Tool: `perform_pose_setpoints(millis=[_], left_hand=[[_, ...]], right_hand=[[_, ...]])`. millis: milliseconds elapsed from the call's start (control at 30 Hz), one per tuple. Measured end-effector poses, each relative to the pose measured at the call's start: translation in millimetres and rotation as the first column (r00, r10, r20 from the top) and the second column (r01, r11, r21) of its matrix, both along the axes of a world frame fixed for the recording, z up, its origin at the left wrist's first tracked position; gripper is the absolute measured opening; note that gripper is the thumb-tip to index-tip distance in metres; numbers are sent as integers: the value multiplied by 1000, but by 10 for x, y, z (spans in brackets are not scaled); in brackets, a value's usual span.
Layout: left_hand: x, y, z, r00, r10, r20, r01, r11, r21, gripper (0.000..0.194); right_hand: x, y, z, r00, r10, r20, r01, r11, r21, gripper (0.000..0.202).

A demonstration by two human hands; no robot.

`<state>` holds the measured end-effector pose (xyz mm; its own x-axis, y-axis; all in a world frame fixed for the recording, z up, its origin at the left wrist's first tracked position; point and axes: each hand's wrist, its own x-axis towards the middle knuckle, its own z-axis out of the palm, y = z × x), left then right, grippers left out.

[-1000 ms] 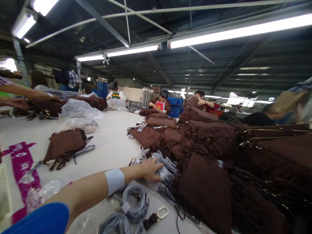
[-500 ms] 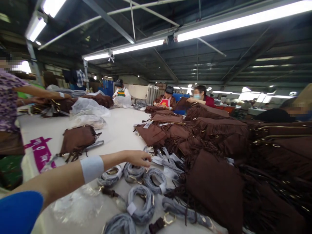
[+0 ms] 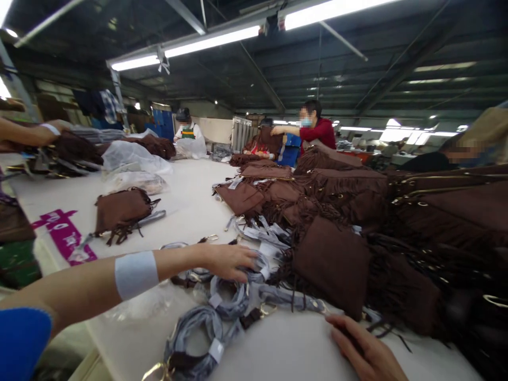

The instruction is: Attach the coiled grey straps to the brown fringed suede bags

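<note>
My left hand (image 3: 234,262) reaches palm down across several wrapped grey shoulder straps, its fingers apart and resting over a coil. Nearest below it is one coiled strap (image 3: 234,309) with a white paper band. Closer to me lies another coil (image 3: 174,333) with a gold clasp. My right hand (image 3: 365,344) is low on the right, fingers stretched out over the white tabletop (image 3: 286,349), holding nothing. Beyond its fingertips a brown fringed bag (image 3: 331,264) leans against a pile. A straight wrapped strap (image 3: 293,299) runs between the hands.
Brown fringed bags (image 3: 349,185) are heaped along the right. A single small bag (image 3: 123,209) lies on the left near a purple strip (image 3: 63,235). Clear plastic bags (image 3: 130,159) sit farther back. A co-worker's arm (image 3: 27,135) reaches over straps at far left; other people work beyond.
My right hand has come into view at the lower right. My left hand has lowered onto the coiled straps with its fingers spread. The camera view has tipped down and shifted.
</note>
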<state>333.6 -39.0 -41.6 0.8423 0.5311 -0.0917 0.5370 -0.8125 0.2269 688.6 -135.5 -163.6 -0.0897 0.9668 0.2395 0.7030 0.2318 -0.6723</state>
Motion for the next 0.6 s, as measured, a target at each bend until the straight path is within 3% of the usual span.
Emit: perform_pose_setpoints(millis=[100,167,267,333,500,533,600], left_hand=[[75,-66,54,986,22,-166,-10,997,75,16],[99,-88,139,968,76,-238,-48,991,122,14],[224,-180,172,975,75,-208,-36,983,182,17],[399,-280,50,986,72,-148,-36,973,229,17],[918,-420,-421,986,60,-156,-6,946,325,21],[974,-409,-437,982,51,-180,11,945,328,19],[989,-349,-333,969,47,-242,32,951,309,20]], right_hand=[[-49,-46,47,1000,-6,10,6,1000,12,33],[-85,-67,64,999,32,36,-33,999,28,29],[-160,-87,94,996,68,64,-75,990,116,25],[-198,-95,122,998,41,52,-50,981,189,26],[-17,-80,202,970,-243,-21,238,924,299,30],[67,-70,215,952,-302,-39,300,905,301,32],[241,-50,231,913,-402,-75,407,874,264,36]])
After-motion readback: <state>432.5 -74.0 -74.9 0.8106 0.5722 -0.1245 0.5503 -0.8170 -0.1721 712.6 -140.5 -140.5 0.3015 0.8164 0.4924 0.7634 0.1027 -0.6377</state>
